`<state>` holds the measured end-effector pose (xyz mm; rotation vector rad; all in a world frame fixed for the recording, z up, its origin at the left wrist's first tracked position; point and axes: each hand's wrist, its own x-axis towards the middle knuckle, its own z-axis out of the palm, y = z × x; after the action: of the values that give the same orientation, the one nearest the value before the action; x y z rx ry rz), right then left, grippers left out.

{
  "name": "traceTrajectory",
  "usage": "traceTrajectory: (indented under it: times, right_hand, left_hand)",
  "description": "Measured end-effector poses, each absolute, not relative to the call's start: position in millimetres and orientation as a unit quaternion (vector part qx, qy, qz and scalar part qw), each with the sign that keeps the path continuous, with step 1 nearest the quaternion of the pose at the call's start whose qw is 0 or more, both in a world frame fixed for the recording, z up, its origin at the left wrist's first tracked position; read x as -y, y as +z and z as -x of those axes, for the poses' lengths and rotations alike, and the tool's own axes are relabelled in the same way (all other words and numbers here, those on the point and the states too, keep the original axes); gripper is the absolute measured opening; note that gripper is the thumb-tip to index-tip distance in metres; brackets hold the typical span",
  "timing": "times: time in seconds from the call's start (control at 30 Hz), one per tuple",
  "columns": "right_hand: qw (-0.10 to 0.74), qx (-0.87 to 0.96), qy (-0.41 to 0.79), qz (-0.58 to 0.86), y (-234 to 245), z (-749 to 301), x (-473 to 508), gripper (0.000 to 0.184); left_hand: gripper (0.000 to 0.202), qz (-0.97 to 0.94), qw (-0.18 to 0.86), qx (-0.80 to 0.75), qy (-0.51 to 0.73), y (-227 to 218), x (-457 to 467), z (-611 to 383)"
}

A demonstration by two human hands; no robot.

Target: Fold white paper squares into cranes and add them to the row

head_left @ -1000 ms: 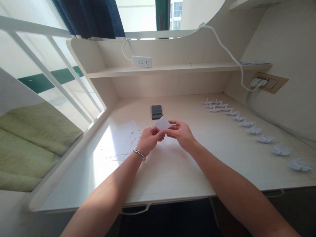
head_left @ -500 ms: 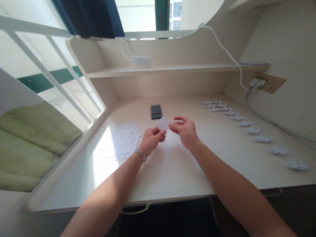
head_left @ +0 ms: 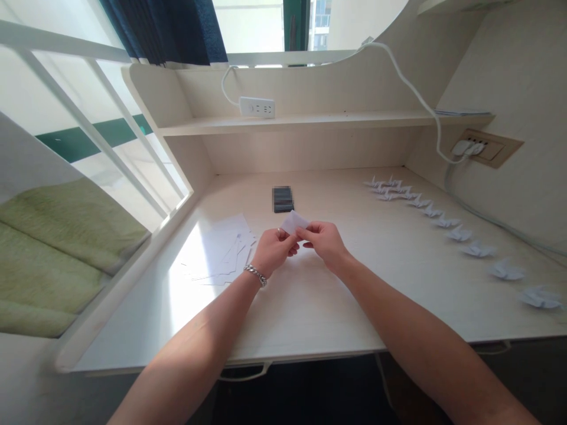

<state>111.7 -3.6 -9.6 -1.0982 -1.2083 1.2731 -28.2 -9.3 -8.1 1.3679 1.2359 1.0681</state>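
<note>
A small folded piece of white paper point(head_left: 293, 222) is held up between my hands above the desk. My left hand point(head_left: 275, 247), with a ring and a chain bracelet, pinches its lower left side. On its lower right edge, the thumb and fingers of my right hand point(head_left: 325, 241) are closed, the two thumbs almost meeting. Loose white paper sheets point(head_left: 221, 245) lie spread to the left of my left hand. Just behind the folded paper lies a dark, blurred-out rectangular object point(head_left: 282, 199). Several white paper cranes point(head_left: 459, 234) stand in a line along the right side.
The pale desk point(head_left: 301, 319) has a raised shelf point(head_left: 319, 121) at its back, bearing a white power strip point(head_left: 257, 107). A white cable point(head_left: 410, 82) runs to a wall socket point(head_left: 487, 147) at right. White rails point(head_left: 119, 139) border the left side.
My right hand has lowered its spread fingers and closed them on the paper's lower right edge, nearer my left thumb. The view has shifted slightly.
</note>
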Motion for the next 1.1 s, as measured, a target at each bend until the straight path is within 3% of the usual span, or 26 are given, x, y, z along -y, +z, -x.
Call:
traceTrajectory:
  times: [0.2,0.53,0.83,1.1]
  right_hand:
    - [0.515,0.492,0.538,0.450,-12,-113,1,0.027]
    - [0.517,0.510,0.533,0.435,-11,-113,0,0.028]
    - [0.569,0.469,0.513,0.439,-12,-116,-3,0.029]
    - [0.513,0.510,0.532,0.440,-9,-115,2,0.027]
  left_hand:
    - [0.035,-0.541,0.528,-0.502,0.420,-3,10,34]
    - [0.034,-0.505,0.510,-0.459,0.523,-1,6,41]
    - [0.027,-0.554,0.539,-0.455,0.442,4,10,43]
    - [0.031,-0.545,0.487,-0.463,0.502,-5,3,46]
